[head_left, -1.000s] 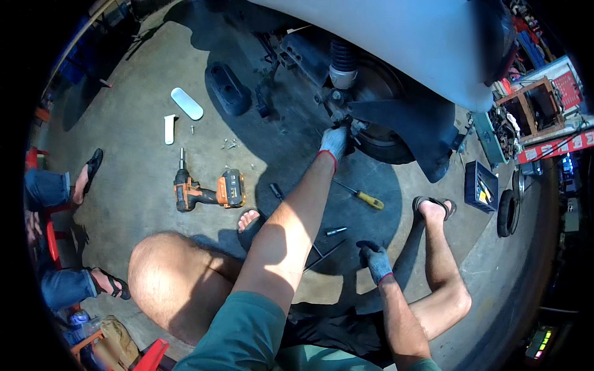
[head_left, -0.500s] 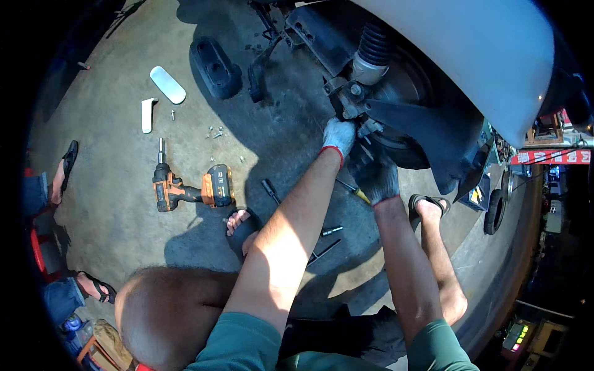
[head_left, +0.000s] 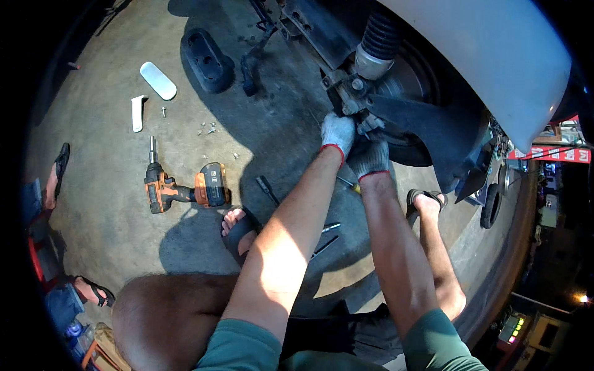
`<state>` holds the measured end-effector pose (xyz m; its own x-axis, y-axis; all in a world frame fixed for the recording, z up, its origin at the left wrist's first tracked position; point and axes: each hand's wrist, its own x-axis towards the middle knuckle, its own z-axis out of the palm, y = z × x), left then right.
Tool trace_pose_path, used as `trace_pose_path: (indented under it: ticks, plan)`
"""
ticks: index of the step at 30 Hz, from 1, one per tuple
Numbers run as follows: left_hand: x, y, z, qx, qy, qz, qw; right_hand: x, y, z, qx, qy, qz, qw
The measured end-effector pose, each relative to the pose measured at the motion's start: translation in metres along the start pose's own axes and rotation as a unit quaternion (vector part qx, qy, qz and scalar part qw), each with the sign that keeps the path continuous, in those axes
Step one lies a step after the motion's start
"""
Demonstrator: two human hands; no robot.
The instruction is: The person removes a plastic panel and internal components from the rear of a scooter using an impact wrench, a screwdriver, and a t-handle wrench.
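My left hand (head_left: 338, 132), in a white glove with a red cuff, is closed at the lower end of a greasy metal bracket (head_left: 354, 89). Whatever its fingers grip is hidden. Close on its right, my right hand (head_left: 370, 159), in a greyer glove, is closed just under a small metal fitting (head_left: 371, 125); its fingertips are out of sight. Above the bracket rises a shock absorber (head_left: 373, 62) with a black ribbed boot. Behind it is a round dark wheel part (head_left: 405, 86), partly covered by a black guard (head_left: 427, 133). A screwdriver with a yellow handle (head_left: 355, 187) lies below my hands.
An orange-and-black impact wrench (head_left: 179, 190) lies on the floor at left, near scattered bolts (head_left: 210, 128), a white oval cover (head_left: 158, 81) and a black housing (head_left: 207, 60). Socket tools (head_left: 267, 188) lie beside my left forearm. A white body panel (head_left: 489, 55) overhangs at upper right.
My right hand has moved up and slightly left, from below the fitting to close beside my left hand. My left hand stays at the bracket. The view has shifted slightly.
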<state>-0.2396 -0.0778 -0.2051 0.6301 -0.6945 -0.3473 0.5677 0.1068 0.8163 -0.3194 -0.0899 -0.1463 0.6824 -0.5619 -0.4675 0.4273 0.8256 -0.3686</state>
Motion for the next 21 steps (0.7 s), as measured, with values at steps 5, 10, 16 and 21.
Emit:
trace_pose_path:
  ticks: [5, 10, 16, 21]
  plan:
    - [-0.038, 0.02, 0.039, -0.036, 0.013, -0.064, 0.997, -0.026, -0.038, -0.037, -0.001, 0.006, -0.077, 0.997]
    - [-0.042, 0.032, 0.028, -0.045, -0.001, -0.01, 0.999, -0.046, -0.037, -0.017, -0.042, 0.052, -0.043, 0.997]
    - [-0.045, 0.022, 0.031, 0.028, -0.011, 0.033, 0.999, -0.065, -0.038, -0.008, -0.103, 0.081, -0.039, 0.991]
    - [-0.059, 0.023, 0.039, 0.168, -0.033, -0.05, 0.984, -0.064, -0.051, -0.037, -0.146, 0.034, -0.024, 0.988]
